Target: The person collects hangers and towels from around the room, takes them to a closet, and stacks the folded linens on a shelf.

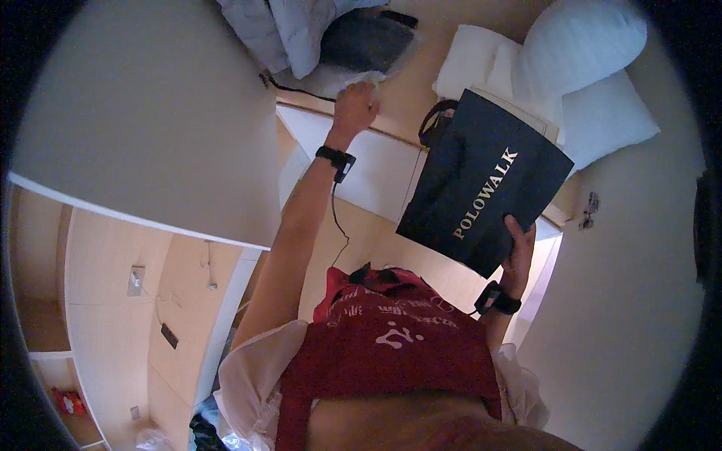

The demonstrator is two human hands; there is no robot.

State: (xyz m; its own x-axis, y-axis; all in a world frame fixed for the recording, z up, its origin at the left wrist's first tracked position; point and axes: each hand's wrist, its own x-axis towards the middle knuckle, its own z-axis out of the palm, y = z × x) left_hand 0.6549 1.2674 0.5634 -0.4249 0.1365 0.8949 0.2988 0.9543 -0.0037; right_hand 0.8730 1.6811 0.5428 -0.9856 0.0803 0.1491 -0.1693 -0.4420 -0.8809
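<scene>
My right hand (522,242) holds a dark paper shopping bag (485,180) by its lower edge, thumb on the front, which bears large light lettering. A pale flat item (530,115) shows at the bag's upper edge. My left hand (356,107) reaches over the edge of a wooden shelf and is curled beside a clear plastic bag (361,79); whether it grips the plastic cannot be seen. A black cord (299,89) runs to that hand. Just beyond lies a dark folded item (366,42) in the plastic. A dark looped strap (434,121) lies against the paper bag's left side.
White pillows (581,45) and folded white bedding (474,62) lie at the upper right. Grey fabric (282,34) hangs at the top. A large pale panel (152,124) stands close on the left; below it are a desk with a phone (169,336) and a wall socket (136,281).
</scene>
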